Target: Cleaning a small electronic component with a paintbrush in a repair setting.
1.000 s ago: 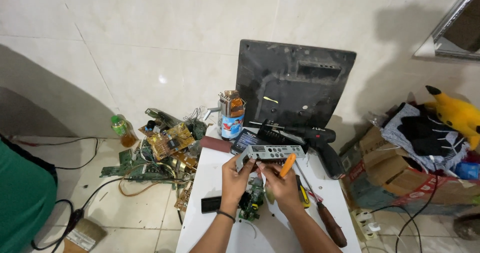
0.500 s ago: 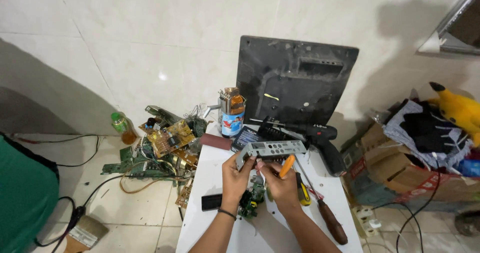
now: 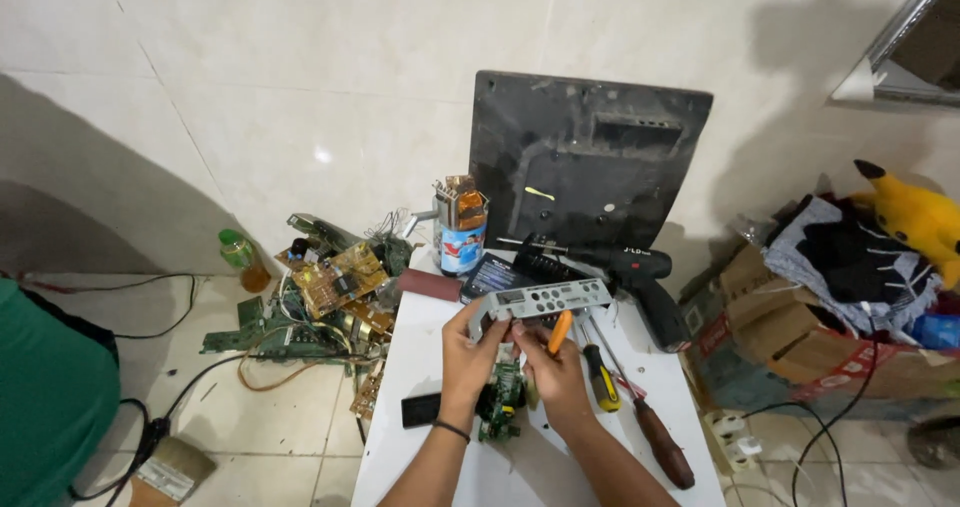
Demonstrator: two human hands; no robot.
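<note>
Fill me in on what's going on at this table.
A person stands over a small white table, working on electronics. The left hand holds up a grey faceplate by its left end. The right hand grips an orange-handled screwdriver right beneath it. A green circuit board lies under the hands. A cordless drill, more screwdrivers and a tin can sit nearby; loose boards are heaped on the floor.

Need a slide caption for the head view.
Left hand holds a grey faceplate; right hand grips an orange-handled screwdriver.
</note>
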